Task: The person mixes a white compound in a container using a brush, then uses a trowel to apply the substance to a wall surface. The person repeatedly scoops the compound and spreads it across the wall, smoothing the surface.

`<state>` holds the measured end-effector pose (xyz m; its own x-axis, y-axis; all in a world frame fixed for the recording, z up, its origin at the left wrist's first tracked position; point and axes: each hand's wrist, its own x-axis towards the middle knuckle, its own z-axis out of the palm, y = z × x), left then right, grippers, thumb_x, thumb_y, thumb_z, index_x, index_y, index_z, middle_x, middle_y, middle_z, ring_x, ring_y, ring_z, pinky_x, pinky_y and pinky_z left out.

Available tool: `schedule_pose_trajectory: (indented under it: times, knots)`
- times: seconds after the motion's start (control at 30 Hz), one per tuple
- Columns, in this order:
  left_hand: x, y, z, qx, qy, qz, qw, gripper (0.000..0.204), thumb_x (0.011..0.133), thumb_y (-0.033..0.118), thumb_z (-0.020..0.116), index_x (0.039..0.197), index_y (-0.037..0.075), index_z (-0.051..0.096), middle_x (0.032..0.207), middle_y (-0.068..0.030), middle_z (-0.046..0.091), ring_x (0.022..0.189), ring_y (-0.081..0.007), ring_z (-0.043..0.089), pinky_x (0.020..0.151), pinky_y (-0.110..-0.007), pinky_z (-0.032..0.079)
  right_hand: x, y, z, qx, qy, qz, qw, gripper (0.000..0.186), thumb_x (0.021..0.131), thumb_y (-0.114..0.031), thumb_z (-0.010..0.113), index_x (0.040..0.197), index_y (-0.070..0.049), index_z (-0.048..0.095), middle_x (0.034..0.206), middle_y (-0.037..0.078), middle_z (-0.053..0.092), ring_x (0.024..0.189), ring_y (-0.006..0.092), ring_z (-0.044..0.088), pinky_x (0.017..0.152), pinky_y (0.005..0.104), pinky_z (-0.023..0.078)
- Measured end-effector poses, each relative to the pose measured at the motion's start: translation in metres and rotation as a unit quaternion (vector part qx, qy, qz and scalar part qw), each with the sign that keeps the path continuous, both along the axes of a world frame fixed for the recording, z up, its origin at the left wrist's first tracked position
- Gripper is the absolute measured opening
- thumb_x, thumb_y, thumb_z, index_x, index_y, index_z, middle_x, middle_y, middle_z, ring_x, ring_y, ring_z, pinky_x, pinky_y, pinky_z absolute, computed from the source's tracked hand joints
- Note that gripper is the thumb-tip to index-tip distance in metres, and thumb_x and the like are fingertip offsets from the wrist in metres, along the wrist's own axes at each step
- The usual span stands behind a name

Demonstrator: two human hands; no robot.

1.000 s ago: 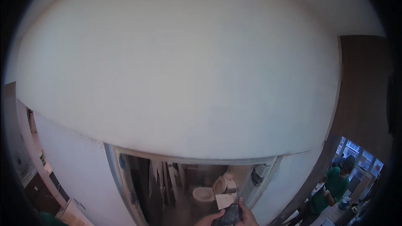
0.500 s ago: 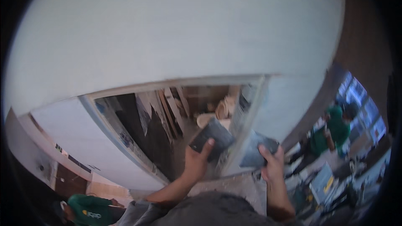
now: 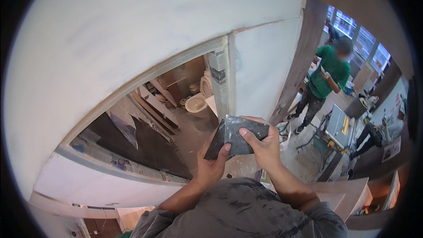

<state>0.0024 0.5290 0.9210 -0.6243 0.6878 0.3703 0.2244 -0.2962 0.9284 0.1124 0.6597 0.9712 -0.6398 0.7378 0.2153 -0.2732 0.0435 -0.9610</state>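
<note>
Hands meet in front of the chest, both on dark stone-like tile pieces held up before a white wall. The left hand (image 3: 212, 164) supports a darker piece (image 3: 216, 141) from below and behind, its fingers (image 3: 226, 148) curled up against the lower edge. The right hand (image 3: 264, 146) grips a speckled grey tile (image 3: 243, 134) that overlaps the darker one, thumb across its face and the other fingers wrapped over the top edge, so both sets of fingers are pinching tile, not spread. The two pieces touch and sit at a slight angle to each other, well above the floor and not resting on any surface.

Beyond them, an opening in the wall (image 3: 132, 61) shows a rough room with a toilet (image 3: 197, 104) and boards (image 3: 152, 105) leaning inside. To the right, a person in a green shirt (image 3: 328, 72) stands near a table saw (image 3: 339, 125).

Judging from this, the work is at an early stage: the pieces are only gathered in hand, nothing is set or fixed anywhere, and placing them remains entirely undone.
</note>
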Motion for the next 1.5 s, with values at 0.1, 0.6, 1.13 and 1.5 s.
schedule_pose_trajectory:
  times: [0.1, 0.6, 1.13, 1.5]
  knots:
    - [-0.018, -0.003, 0.004, -0.046, 0.030, -0.052, 0.997, 0.049, 0.101, 0.013, 0.069, 0.143, -0.007, 0.055, 0.122, -0.0126, 0.070, 0.111, -0.0157, 0.065, 0.097, -0.031, 0.051, -0.001, 0.001, 0.002, 0.039, -0.026, 0.000, 0.999, 0.028, 0.093, -0.008, 0.075, 0.118, 0.005, 0.072, 0.102, 0.006, 0.076, 0.093, 0.0099, 0.066, 0.085, 0.0264, 0.053]
    - [-0.072, -0.013, -0.022, -0.076, -0.274, -0.140, 0.948, 0.030, 0.102, 0.022, 0.068, 0.123, 0.001, 0.067, 0.110, -0.0050, 0.072, 0.098, -0.0146, 0.067, 0.084, -0.033, 0.054, 0.004, -0.006, -0.048, 0.258, -0.096, -0.221, 0.936, 0.019, 0.090, -0.002, 0.072, 0.108, -0.005, 0.080, 0.105, 0.010, 0.078, 0.097, 0.0207, 0.072, 0.089, 0.0326, 0.055]
    - [-0.085, 0.028, -0.083, -0.223, -0.521, -0.332, 0.754, 0.034, 0.103, 0.021, 0.063, 0.135, 0.008, 0.059, 0.124, -0.0083, 0.070, 0.105, -0.0226, 0.071, 0.088, -0.040, 0.056, 0.064, -0.019, -0.145, 0.355, -0.206, -0.239, 0.880, 0.047, 0.069, 0.008, 0.071, 0.100, -0.025, 0.084, 0.117, 0.000, 0.073, 0.119, 0.0287, 0.065, 0.112, 0.0527, 0.041]
    - [-0.023, 0.061, -0.070, -0.162, -0.560, -0.270, 0.766, 0.042, 0.103, 0.019, 0.064, 0.143, 0.009, 0.054, 0.139, -0.0085, 0.062, 0.129, -0.0262, 0.059, 0.114, -0.050, 0.044, 0.058, -0.002, -0.127, 0.406, -0.250, -0.239, 0.846, 0.059, 0.069, 0.008, 0.062, 0.121, -0.016, 0.077, 0.143, 0.011, 0.062, 0.129, 0.0351, 0.059, 0.106, 0.0488, 0.045]
